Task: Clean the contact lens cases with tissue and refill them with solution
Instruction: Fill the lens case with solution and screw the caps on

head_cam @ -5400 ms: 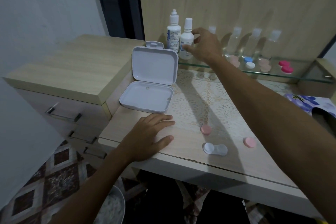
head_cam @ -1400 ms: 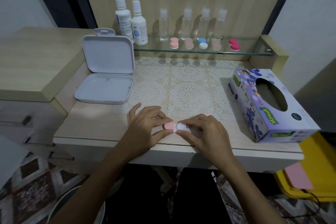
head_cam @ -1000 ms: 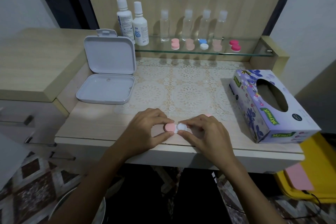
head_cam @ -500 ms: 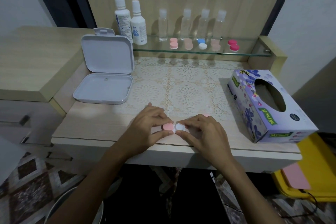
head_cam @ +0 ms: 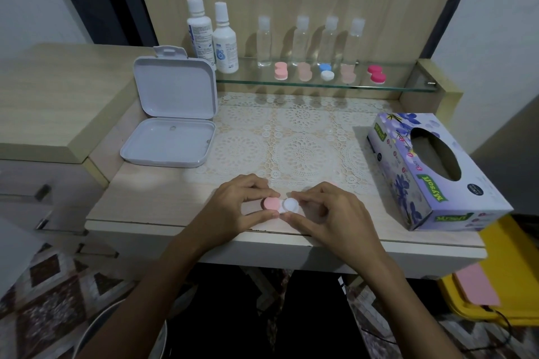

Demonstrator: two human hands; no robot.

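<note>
A white contact lens case [head_cam: 290,204] lies near the table's front edge. A pink cap [head_cam: 271,203] sits on its left well and the right well shows white. My left hand [head_cam: 236,207] pinches the pink cap between thumb and fingers. My right hand [head_cam: 329,213] pinches the right end of the case. Another pink cap is mostly hidden behind my right hand. Two white solution bottles [head_cam: 211,35] stand at the back left of the glass shelf [head_cam: 408,86]. A purple tissue box [head_cam: 431,169] lies at the right.
An open white plastic box [head_cam: 172,122] leans at the left. Several clear small bottles [head_cam: 300,38] and several closed lens cases [head_cam: 326,71] line the shelf. A lace mat [head_cam: 297,137] covers the table's middle. A yellow bin [head_cam: 490,294] stands on the floor at the right.
My right hand came back from the solution bottles and both hands closed on the lens case. A pink cap now sits on its left well. Over the last second the hands barely moved.
</note>
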